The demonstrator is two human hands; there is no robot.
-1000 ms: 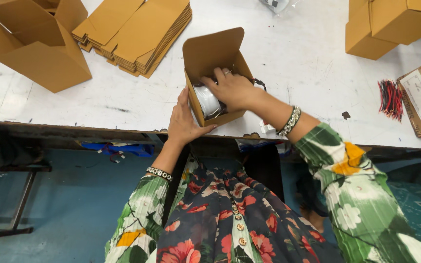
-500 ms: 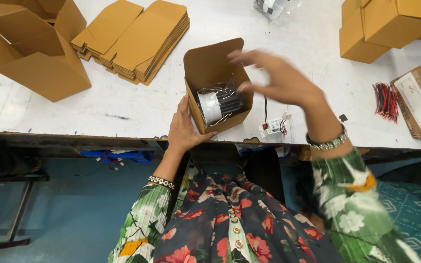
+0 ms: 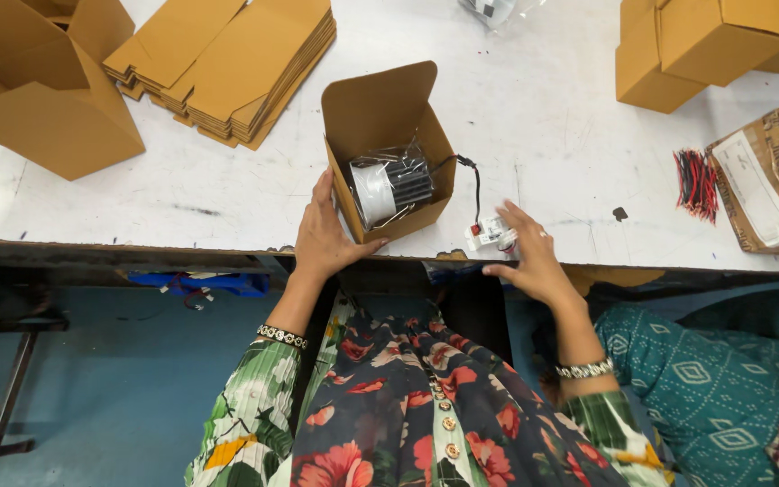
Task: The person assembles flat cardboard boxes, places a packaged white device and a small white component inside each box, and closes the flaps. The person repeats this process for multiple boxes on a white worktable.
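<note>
A small open cardboard box [image 3: 388, 117] stands near the front edge of the white table [image 3: 543, 117]. Inside it lies a light fitting [image 3: 393, 185] with black cooling fins and a white face. A black wire [image 3: 474, 185] runs out of the box to a small white connector block [image 3: 490, 234] on the table. My left hand [image 3: 325, 236] presses flat against the box's left side. My right hand [image 3: 530, 255] rests at the table edge with its fingertips on the connector block.
Flat folded cartons [image 3: 232, 63] are stacked at the back left beside a large open carton [image 3: 33, 95]. Closed small boxes [image 3: 705, 41] stand at the back right. Red and black wires [image 3: 697, 183] lie next to a box of wires [image 3: 773, 180]. Another person's patterned clothing [image 3: 723, 379] is at the right.
My right hand came out of the box, lifted above it, then dropped to the table edge onto the connector block. My left hand stayed on the box.
</note>
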